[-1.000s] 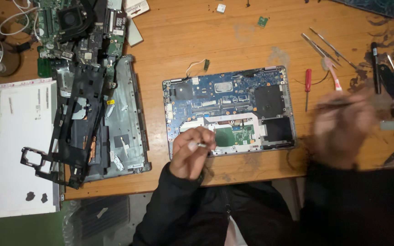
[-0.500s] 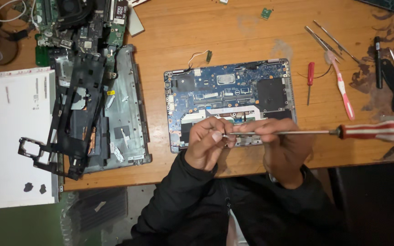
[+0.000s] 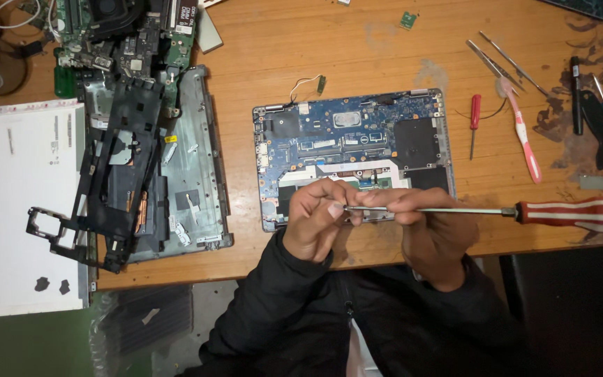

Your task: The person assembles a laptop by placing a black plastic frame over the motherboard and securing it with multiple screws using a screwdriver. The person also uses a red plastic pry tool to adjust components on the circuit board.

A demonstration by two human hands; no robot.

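A long screwdriver (image 3: 525, 211) is held level above the opened laptop base (image 3: 354, 143), handle toward 3 o'clock. The left hand (image 3: 315, 220) is closed at its tip; the right hand (image 3: 427, 223) is pinched around the shaft. Stiff, light, slippery steel: the striped handle would likely be the better grip.

worn orange-brown wooden table (image 3: 357, 56) w/ dark stains at far right; greenish floor (image 3: 29, 345) below left edge, dim light underneath.
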